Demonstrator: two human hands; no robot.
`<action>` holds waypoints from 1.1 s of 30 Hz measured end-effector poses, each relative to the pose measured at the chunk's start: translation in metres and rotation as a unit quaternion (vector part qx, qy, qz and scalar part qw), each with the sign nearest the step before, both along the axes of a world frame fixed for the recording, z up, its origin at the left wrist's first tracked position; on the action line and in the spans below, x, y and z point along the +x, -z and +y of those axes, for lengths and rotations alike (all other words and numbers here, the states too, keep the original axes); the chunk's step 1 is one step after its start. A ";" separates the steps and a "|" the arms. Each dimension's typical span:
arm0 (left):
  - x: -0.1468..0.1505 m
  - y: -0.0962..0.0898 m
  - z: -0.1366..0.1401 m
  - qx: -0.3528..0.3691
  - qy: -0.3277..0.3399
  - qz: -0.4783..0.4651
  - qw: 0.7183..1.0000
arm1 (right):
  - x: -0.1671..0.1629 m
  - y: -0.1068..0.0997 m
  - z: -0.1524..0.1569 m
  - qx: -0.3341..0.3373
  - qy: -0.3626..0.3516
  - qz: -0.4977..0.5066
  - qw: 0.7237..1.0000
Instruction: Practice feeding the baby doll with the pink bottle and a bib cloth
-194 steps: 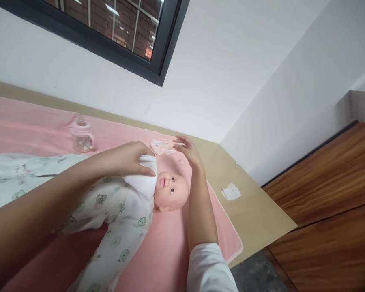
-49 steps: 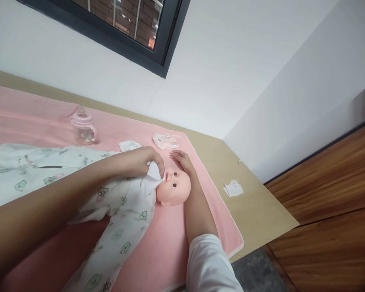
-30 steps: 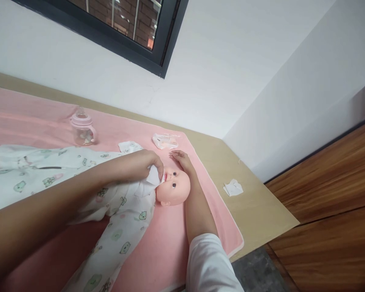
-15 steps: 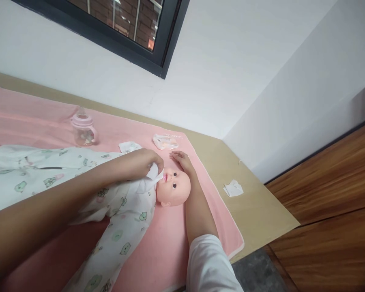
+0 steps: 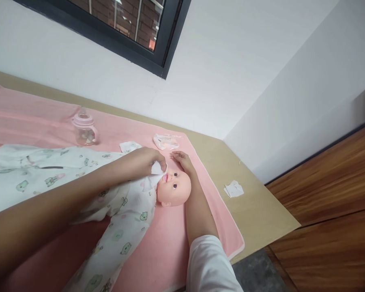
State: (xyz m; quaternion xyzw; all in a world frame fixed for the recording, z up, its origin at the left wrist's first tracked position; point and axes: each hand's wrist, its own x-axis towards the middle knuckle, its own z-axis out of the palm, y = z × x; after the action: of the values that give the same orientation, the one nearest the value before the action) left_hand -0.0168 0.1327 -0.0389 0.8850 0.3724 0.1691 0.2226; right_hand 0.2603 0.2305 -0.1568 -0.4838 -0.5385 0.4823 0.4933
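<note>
A baby doll (image 5: 178,190) with a bald head lies on its back in a white, green-printed outfit (image 5: 127,223). My left hand (image 5: 150,160) reaches across its chest, closed on a white tissue (image 5: 153,178). The tissue's edge touches the doll's face beside its mouth. Around the far side of the head curves my right arm, and my right hand (image 5: 182,159) rests near the head with its fingers stretched out, holding nothing. A small clear plastic packet (image 5: 166,142) lies just beyond those fingertips.
A baby bottle (image 5: 85,129) with a pink lid stands at the back of the pink mat (image 5: 167,239). A crumpled white tissue (image 5: 234,189) lies on the bare tabletop (image 5: 261,219) at right. Walls close in the table's back, below a dark-framed window (image 5: 162,61).
My left hand has moved slightly to the right with the tissue, closer to the doll's mouth. My right hand and the doll have hardly moved.
</note>
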 end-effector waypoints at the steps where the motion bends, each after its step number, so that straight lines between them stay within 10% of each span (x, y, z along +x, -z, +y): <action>1: 0.000 0.001 0.000 0.004 0.003 -0.005 1.000 | 0.000 0.000 0.000 0.000 0.002 0.000 1.000; 33: -0.001 0.003 0.001 -0.069 0.074 -0.026 0.994 | 0.000 0.001 0.002 -0.003 0.004 0.003 1.000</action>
State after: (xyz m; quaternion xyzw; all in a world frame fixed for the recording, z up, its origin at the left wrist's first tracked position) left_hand -0.0174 0.1332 -0.0415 0.8879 0.3103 0.1491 0.3050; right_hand 0.2607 0.2323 -0.1579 -0.4861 -0.5336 0.4832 0.4955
